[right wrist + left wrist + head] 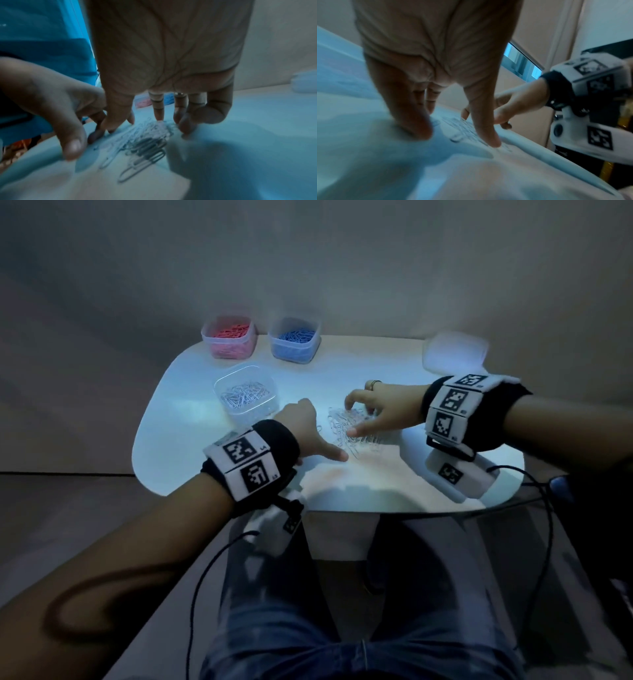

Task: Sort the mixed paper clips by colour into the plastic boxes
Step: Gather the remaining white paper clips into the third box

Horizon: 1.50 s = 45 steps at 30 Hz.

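Silver clips (pixel 346 429) loose in heap mid-table (pixel 191 412). Left hand (pixel 305 428) fingers spread, tips down at heap's left edge, holding nothing. Right hand (pixel 373 409) fingers splayed, tips on heap; grip unclear. Three boxes: red-clip box (pixel 228 337), blue-clip box (pixel 294 338), silver-clip box (pixel 245 393). Wristband markers; tiny print illegible.

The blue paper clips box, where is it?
In the head view the blue box stands at the table's far edge, right of the pink box and beyond the clear box of white clips.
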Motion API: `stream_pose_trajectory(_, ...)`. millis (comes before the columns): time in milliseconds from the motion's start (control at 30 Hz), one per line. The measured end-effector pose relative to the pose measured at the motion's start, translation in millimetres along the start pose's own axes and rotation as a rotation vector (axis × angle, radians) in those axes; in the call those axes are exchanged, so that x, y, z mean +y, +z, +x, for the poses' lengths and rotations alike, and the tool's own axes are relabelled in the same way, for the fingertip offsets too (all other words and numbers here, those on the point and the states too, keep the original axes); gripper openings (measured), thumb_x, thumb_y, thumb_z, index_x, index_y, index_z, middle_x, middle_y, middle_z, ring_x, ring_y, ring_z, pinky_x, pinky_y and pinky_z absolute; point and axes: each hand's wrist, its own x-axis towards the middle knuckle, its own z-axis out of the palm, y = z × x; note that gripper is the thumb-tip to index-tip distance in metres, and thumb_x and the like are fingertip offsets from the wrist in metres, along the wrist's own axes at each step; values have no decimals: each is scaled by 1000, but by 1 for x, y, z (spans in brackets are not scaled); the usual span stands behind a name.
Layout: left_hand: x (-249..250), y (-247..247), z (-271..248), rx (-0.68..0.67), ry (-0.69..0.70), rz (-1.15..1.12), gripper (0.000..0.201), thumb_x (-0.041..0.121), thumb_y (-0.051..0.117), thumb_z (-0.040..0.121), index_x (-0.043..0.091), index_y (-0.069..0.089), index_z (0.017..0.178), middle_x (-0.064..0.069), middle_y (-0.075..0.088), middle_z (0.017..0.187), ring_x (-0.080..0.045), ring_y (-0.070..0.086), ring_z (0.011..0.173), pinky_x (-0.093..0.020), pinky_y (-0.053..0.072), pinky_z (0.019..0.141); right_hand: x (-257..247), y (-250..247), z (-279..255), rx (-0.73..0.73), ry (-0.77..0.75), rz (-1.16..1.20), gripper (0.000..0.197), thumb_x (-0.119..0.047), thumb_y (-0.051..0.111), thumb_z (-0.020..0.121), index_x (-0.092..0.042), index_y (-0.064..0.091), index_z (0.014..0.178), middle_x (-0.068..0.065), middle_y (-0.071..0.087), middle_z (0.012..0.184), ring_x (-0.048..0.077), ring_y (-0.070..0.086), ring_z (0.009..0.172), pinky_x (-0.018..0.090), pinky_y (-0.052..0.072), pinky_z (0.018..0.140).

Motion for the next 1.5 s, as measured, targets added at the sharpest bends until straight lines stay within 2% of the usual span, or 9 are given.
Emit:
stream_pose_trajectory(167, 8, 12, 11, 38, 81, -33, 71, 20, 86, 62, 4, 46, 119, -15, 58, 112, -29, 60, 96, -41, 52, 86, 4, 2, -16, -47, 71, -18, 97, -61, 73, 59, -24, 28, 137, 4, 32, 127, 24, 45, 116, 42, 38, 105)
stream_pose_trajectory(300, 9, 12, 19, 102, 84, -111, 61, 11, 84, 64, 3, 53, 116, -16, 60, 113, -29, 59, 104, -39, 52, 88, -14, 16, -11, 31, 82, -77, 96, -63, 75, 56, -11, 35, 126, 8, 36, 124, 28, 52, 105, 42, 45, 96)
stream_pose_trajectory(600, 11, 10, 25, 29, 88, -356, 21, -8, 70, 72, 9, 61, 80, -11, 61, 87, -25, 63, 75, -34, 58, 75, -24, 19, -5, 147, 53, 6, 67, -40, 70, 77, -9, 39, 128, 12, 43, 126, 29, 51, 112, 32, 43, 73)
stream_pose_trajectory(767, -2, -17, 8, 239, 165, -414, 15, -5, 56, 81, 8, 59, 87, 0, 55, 70, -12, 54, 61, -19, 51, 53, -24, 27, 0, 181, 73, -46, 52, -37, 56, 89, -9, 37, 128, 13, 41, 128, 35, 52, 110, 39, 44, 91)
stream_pose_trajectory(1033, -48, -69, -7, 721, 157, -110, 27, 13, 65, 77, 11, 63, 104, -9, 60, 101, -23, 57, 86, -32, 45, 86, -37, 27, 2, 180, 152, -111, 23, -4, 53, 87, -6, 37, 104, 16, 44, 114, 34, 54, 86, 37, 44, 74)
stream_pose_trajectory(1133, -64, -64, -1, 582, 18, 5, 60, 36, 74, 74, 14, 51, 124, -17, 42, 129, -30, 40, 123, -40, 35, 101, -44, 28, 1, 191, 179, -143, 28, 1, 52, 85, -8, 28, 95, 16, 41, 106, 36, 59, 98, 34, 37, 69)
stream_pose_trajectory(1267, -71, -51, 5, 436, -54, 67, 102, 46, 81, 62, 18, 26, 143, -15, 28, 137, -31, 24, 131, -44, 30, 105, -49, 25, 3, 188, 209, -165, 24, 3, 48, 86, -7, 27, 80, 17, 41, 92, 36, 57, 109, 33, 33, 70)
stream_pose_trajectory(1367, -68, -50, 14, 496, -63, 32, 100, 40, 83, 60, 11, 29, 139, -17, 32, 134, -33, 28, 128, -43, 32, 103, -50, 22, 3, 176, 251, -126, 42, 3, 45, 88, -11, 15, 62, 13, 37, 82, 36, 56, 108, 33, 32, 71)
stream_pose_trajectory(1500, -65, -49, 20, 529, -36, 10, 94, 39, 85, 59, 7, 37, 133, -16, 35, 132, -32, 30, 127, -39, 31, 103, -40, 14, 0, 132, 260, 20, 37, 1, 47, 89, -13, 23, 65, 13, 46, 88, 26, 47, 77, 32, 33, 71)
